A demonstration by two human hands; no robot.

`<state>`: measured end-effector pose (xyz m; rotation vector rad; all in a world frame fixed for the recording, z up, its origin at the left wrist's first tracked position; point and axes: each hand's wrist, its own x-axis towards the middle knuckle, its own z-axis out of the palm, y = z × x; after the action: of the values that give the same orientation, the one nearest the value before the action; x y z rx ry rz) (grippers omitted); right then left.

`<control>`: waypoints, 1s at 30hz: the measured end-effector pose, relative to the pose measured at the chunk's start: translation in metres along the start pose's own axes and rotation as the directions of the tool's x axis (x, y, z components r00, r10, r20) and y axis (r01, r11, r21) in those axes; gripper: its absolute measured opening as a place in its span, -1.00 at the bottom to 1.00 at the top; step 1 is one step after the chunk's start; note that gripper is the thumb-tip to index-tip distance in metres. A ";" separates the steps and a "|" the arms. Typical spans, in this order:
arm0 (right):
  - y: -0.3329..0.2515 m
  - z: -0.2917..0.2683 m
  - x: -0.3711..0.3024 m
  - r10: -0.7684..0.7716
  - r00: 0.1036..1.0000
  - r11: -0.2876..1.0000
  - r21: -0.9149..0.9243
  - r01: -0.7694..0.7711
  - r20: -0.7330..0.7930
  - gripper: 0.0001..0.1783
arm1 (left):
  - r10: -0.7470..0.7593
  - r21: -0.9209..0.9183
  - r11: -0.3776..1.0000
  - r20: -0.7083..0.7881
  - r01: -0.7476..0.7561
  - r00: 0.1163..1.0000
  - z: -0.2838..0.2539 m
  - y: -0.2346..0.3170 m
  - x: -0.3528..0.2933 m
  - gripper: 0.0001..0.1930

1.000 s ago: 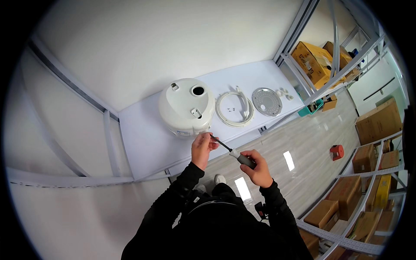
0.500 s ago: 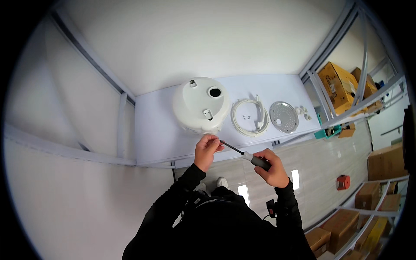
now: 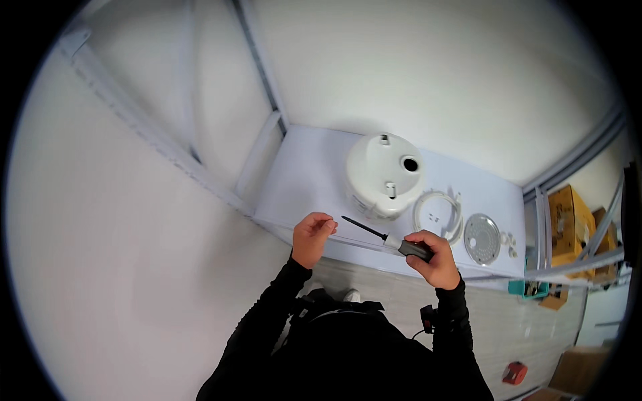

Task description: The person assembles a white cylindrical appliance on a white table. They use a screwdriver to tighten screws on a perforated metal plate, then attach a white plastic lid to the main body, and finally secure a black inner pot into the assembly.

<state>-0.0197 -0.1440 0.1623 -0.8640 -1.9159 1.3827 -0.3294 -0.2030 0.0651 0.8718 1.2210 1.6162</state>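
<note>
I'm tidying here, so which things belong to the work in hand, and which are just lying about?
Work in hand (partly a judgement):
screwdriver, held in the right hand
white rounded housing on the table
probably the white coil and perforated disc there

Lying about, apparently:
teal crate
yellow box
red object on the floor

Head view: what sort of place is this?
Likely a workshop: a glossy white domed housing stands on a white rectangular table, and the right hand holds a long grey and black screwdriver.

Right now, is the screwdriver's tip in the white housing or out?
Out: the screwdriver points its uncovered tip toward the left hand, away from the housing.
</note>
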 end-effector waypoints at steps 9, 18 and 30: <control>-0.003 0.047 0.050 -0.007 0.985 1.000 0.022 0.004 0.170 -0.58 | 0.137 0.601 0.798 -0.255 0.046 0.957 -0.081 -0.028 0.002 -0.85; -0.009 0.075 0.078 -0.054 0.998 0.999 0.007 0.053 0.018 -0.55 | 0.191 0.874 0.459 0.075 -0.157 0.979 -0.100 -0.054 0.059 -0.92; -0.005 0.095 0.090 -0.022 0.893 0.975 0.190 0.120 -0.450 -0.39 | 0.129 0.895 0.356 0.239 -0.270 0.962 -0.125 -0.080 0.115 -0.98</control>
<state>-0.1494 -0.1268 0.1516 -0.9028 -1.4074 1.1932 -0.4630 -0.1273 -0.0431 1.8669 2.0282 0.8598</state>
